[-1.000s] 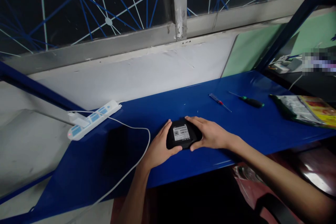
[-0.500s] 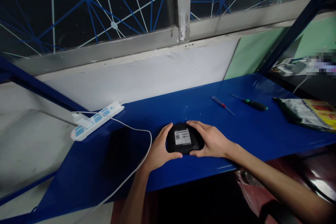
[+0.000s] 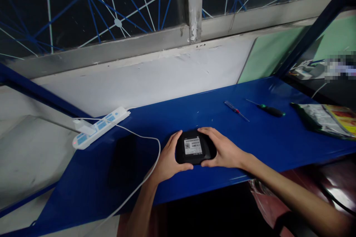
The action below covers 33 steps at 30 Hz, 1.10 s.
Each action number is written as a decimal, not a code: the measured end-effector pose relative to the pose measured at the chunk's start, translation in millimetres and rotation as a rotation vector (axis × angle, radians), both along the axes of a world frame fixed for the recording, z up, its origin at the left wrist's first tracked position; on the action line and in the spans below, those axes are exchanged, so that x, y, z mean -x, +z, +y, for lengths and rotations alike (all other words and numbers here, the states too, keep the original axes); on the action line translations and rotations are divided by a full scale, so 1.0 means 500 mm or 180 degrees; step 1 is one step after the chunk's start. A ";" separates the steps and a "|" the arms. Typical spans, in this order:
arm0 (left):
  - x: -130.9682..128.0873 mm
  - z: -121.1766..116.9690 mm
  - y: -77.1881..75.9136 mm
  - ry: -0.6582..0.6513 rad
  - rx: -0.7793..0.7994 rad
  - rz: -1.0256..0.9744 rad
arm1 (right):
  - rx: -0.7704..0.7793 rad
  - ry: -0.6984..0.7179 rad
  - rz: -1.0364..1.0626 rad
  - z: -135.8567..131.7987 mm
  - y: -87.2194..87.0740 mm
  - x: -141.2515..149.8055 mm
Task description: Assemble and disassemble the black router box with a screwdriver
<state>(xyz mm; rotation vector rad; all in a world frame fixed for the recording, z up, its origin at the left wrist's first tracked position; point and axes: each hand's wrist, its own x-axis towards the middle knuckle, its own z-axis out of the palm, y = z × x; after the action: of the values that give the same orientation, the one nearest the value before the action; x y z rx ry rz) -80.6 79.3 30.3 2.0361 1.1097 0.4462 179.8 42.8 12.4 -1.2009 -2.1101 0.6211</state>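
A black rounded device (image 3: 206,147) with a white printed label (image 3: 193,146) and QR code facing up sits near the front of the blue table. Gripping its left end is my left hand (image 3: 168,157), fingers at the back edge and thumb along the front. My right hand (image 3: 222,148) wraps the right end in the same way. The underside of the device is hidden. A white cable (image 3: 159,152) passes over my left wrist area, and a dark flat object (image 3: 122,161) lies to the left.
On the blue table (image 3: 183,111), a clear-handled screwdriver (image 3: 233,108) and a green-and-black screwdriver (image 3: 267,109) lie at the back right. A shiny packet (image 3: 325,118) rests at the right edge. A white power strip (image 3: 101,127) with a plugged-in adapter stands at the left.
The view has shifted very slightly. Both hands keep their grip on the black device, which stays almost in the same place.
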 end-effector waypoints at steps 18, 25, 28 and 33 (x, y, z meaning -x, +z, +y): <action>-0.001 0.004 0.011 -0.0180 -0.0013 0.0272 | 0.0093 0.0165 -0.0648 0.008 0.036 -0.005; -0.002 -0.001 0.010 -0.0227 -0.0190 0.0338 | -0.0046 0.0100 -0.0533 0.000 0.022 -0.006; -0.001 -0.001 0.015 -0.0257 -0.0180 0.0410 | -0.0181 0.0082 -0.0510 -0.003 0.015 -0.006; 0.007 0.004 0.013 -0.0362 -0.0273 0.0414 | -0.0191 0.0105 -0.0595 -0.005 0.020 0.000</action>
<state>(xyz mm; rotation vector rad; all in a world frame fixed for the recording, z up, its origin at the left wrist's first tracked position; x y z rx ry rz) -84.3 81.4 36.9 2.2172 1.0601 0.3121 180.1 40.1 22.4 -1.2343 -2.2907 0.4720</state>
